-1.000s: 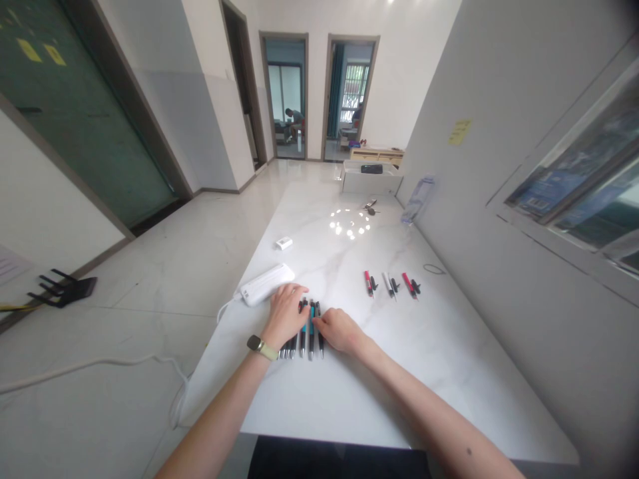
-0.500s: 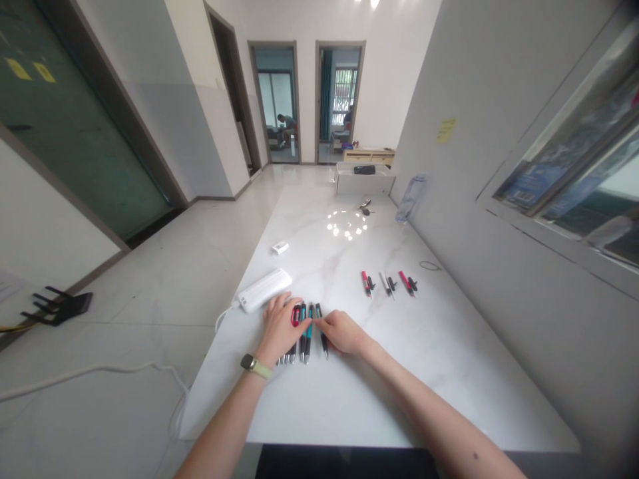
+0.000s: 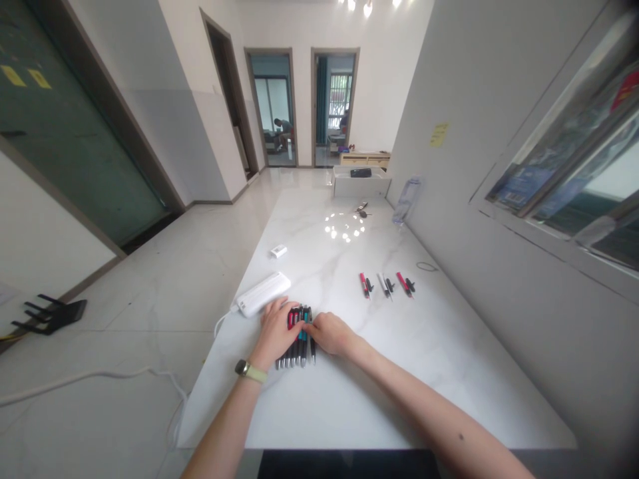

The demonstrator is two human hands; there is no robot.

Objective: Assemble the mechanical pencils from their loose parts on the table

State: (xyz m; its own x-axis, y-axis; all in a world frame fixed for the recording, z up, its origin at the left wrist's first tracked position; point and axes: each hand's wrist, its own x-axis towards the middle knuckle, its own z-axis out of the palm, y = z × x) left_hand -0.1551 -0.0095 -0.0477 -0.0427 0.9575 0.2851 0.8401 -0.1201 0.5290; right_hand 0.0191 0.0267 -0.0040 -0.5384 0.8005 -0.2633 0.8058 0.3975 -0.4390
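Black ballpoint pens (image 3: pixel 298 352), lying flat side by side, tightly bunched, some with red or teal barrels, silver ends nearest the camera

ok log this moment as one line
left hand: against pen row | right hand: against pen row | beside: white corded device | beyond: pen parts

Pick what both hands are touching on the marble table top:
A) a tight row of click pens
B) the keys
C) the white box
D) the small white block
A. The left hand and the right hand both rest against the tight row of click pens, bunched between them on the marble table top.
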